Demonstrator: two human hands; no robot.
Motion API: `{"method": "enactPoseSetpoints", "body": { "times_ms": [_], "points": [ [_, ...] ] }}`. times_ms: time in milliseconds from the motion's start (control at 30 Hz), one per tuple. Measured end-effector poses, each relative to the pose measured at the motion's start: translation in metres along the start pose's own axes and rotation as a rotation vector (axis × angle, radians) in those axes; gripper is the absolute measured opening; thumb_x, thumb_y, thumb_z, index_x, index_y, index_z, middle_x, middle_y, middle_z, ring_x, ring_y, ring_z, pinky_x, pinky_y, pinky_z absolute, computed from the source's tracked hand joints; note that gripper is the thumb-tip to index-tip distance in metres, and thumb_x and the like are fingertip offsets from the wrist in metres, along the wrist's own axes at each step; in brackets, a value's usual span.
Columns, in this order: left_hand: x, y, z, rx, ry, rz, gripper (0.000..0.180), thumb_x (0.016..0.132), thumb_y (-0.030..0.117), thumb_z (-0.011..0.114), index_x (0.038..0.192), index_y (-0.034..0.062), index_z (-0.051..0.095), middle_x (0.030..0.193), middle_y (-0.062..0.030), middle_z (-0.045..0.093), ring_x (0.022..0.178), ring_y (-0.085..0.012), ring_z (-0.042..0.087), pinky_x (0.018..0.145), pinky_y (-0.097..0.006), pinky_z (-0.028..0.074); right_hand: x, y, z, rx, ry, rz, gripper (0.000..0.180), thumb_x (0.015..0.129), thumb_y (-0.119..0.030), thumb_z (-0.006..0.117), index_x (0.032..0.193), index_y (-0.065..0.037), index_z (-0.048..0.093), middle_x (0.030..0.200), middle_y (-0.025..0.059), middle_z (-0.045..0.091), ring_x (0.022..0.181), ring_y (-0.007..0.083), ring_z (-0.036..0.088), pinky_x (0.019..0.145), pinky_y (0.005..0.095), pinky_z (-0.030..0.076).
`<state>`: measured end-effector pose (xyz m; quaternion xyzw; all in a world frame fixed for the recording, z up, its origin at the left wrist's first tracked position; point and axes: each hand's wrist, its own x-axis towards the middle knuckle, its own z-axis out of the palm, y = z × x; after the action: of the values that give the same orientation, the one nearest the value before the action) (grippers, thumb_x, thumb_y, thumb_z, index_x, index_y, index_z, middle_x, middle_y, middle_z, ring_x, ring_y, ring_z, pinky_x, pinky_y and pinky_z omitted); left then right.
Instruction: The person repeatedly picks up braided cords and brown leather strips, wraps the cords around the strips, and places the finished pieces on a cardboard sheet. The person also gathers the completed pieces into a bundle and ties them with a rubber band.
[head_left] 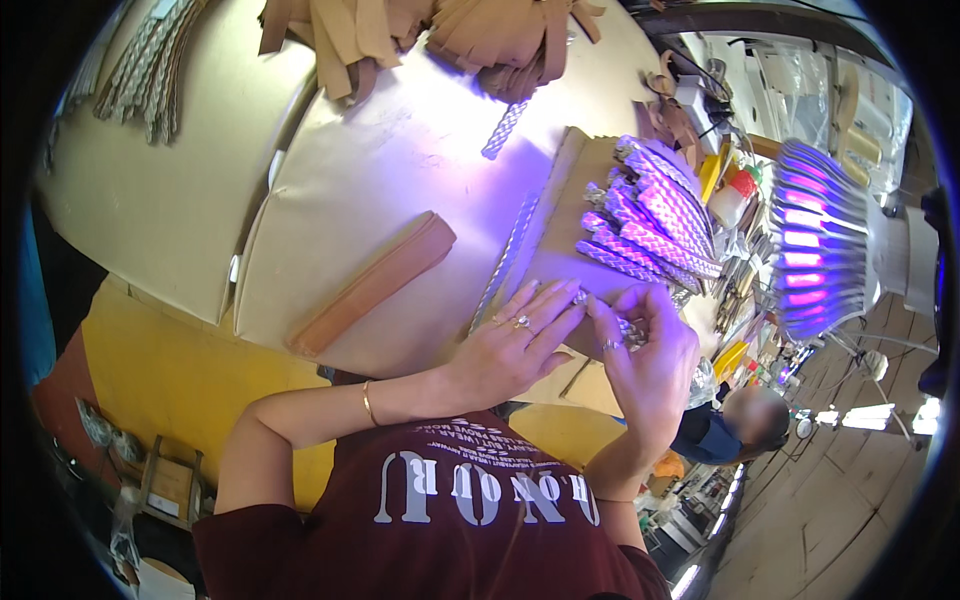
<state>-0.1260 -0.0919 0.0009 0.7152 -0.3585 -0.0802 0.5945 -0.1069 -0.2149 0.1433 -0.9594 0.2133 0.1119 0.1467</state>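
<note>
My left hand [520, 340] lies with its fingers stretched out, a ring on one of them, at the near edge of a tan board [560, 190]. Close by on its right, my right hand [648, 355] is closed in a pinch. A grey-white braided strip [628, 333] shows between the right fingers; most of it is hidden. The fingertips of both hands nearly meet at a small light-coloured end. Just beyond them, a bundle of braided strips [655, 220] rests on the board under purple light. A long thin braided strip [508, 257] runs along the board's left side.
A stack of brown strips [375, 285] lies to the left. Tan strip bundles [500, 45] and more braids [155, 70] are at the far side. A finned lamp [820, 240] glows purple at right, near a red-capped bottle [736, 192]. Another person [735, 425] sits beyond.
</note>
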Motion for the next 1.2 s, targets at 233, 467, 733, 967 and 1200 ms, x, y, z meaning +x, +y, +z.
{"method": "enactPoseSetpoints", "body": {
  "times_ms": [233,467,733,967,1200],
  "points": [
    [-0.005,0.006,0.005,0.07,-0.047,0.019,0.061,0.088,0.023,0.069,0.137,-0.0044,0.045,0.144,-0.0233,0.045,0.133,-0.033,0.047,0.11,-0.051,0.036,-0.018,0.009,-0.028,-0.232,-0.027,-0.059,0.033,0.083,-0.033,0.074,0.101,-0.007,0.066,0.086,0.0096,0.069,0.076,0.029,0.066,0.072,0.0412,0.045],
    [-0.007,0.008,0.009,0.043,-0.025,-0.006,0.064,0.084,0.017,0.074,0.136,-0.0058,0.044,0.141,-0.0266,0.048,0.131,-0.0381,0.049,0.109,-0.055,0.035,-0.02,0.04,-0.042,-0.255,0.06,-0.129,0.03,0.08,-0.037,0.076,0.086,-0.008,0.071,0.076,0.0056,0.066,0.071,0.0256,0.061,0.074,0.0362,0.038],
    [-0.008,0.01,0.012,0.127,-0.02,0.027,0.06,0.087,0.021,0.072,0.136,-0.0012,0.047,0.142,-0.0273,0.046,0.128,-0.0371,0.051,0.109,-0.053,0.036,-0.014,0.044,-0.036,-0.092,0.084,-0.067,0.031,0.084,-0.034,0.073,0.078,-0.004,0.069,0.077,0.0092,0.067,0.069,0.0294,0.061,0.074,0.0383,0.037],
    [-0.007,0.015,0.013,0.134,-0.03,-0.012,0.061,0.082,0.014,0.075,0.135,-0.002,0.048,0.142,-0.0306,0.045,0.129,-0.0418,0.05,0.112,-0.058,0.029,-0.018,0.053,-0.034,-0.09,0.069,-0.043,0.033,0.084,-0.036,0.073,0.08,-0.003,0.069,0.08,0.0095,0.068,0.07,0.0289,0.062,0.076,0.0394,0.038],
    [-0.005,0.013,0.011,0.155,-0.025,0.02,0.06,0.083,0.013,0.074,0.134,-0.0018,0.048,0.14,-0.0314,0.047,0.128,-0.0422,0.051,0.113,-0.057,0.025,-0.025,0.08,-0.036,0.001,0.139,-0.077,0.031,0.082,-0.035,0.075,0.08,-0.005,0.069,0.077,0.0078,0.067,0.069,0.0264,0.061,0.081,0.0387,0.036]
  ]
}}
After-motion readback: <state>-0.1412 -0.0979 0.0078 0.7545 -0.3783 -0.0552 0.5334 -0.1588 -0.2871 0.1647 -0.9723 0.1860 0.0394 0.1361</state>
